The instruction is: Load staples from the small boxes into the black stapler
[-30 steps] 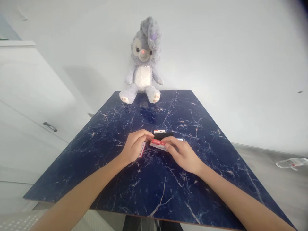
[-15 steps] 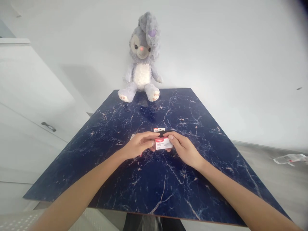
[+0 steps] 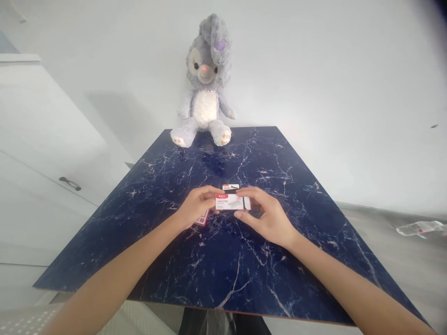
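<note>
Head camera: what's the surface?
— Glossy navy tabletop (image 3: 223,270) with pale marble veins. White wall behind, white cabinet (image 3: 52,153) on the left, and a fluffy grey plush bunny (image 3: 204,88) sitting at the far edge.
— And the box?
— The small white cardboard box (image 3: 229,202), red-banded, is held mid-table. The left hand (image 3: 195,210) pinches its left end and the right hand (image 3: 268,218) its right end, fingers closed on it.

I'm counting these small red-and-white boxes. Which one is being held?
The middle box, pinched between left hand and right hand. The rear box and the side box lie on the table.
</note>
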Demonstrator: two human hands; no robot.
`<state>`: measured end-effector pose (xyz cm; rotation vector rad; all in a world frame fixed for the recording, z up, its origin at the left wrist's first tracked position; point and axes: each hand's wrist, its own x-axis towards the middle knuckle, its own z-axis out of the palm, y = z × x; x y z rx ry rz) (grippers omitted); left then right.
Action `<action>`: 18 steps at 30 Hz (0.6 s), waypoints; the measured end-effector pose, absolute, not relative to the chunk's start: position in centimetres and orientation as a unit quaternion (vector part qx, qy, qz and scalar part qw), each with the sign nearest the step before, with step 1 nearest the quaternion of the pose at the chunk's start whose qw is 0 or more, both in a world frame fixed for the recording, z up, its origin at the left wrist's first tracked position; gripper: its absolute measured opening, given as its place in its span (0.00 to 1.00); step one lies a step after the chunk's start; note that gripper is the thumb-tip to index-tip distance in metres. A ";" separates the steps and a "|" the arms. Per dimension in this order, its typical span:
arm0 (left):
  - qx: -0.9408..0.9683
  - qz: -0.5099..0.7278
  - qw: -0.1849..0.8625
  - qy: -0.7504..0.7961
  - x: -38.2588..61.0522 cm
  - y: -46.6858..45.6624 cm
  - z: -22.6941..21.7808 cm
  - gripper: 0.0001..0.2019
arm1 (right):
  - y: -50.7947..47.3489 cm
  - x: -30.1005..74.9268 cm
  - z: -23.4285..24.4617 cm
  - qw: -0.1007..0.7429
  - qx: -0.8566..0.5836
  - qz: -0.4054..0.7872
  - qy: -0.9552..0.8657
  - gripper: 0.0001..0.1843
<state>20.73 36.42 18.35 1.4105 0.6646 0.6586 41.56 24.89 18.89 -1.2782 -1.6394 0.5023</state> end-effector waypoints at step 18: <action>0.532 0.406 0.692 0.271 20.5 37.0 19.0 0.08 | 24.9 42.4 19.4 0.391 -0.515 0.030 -0.762 0.06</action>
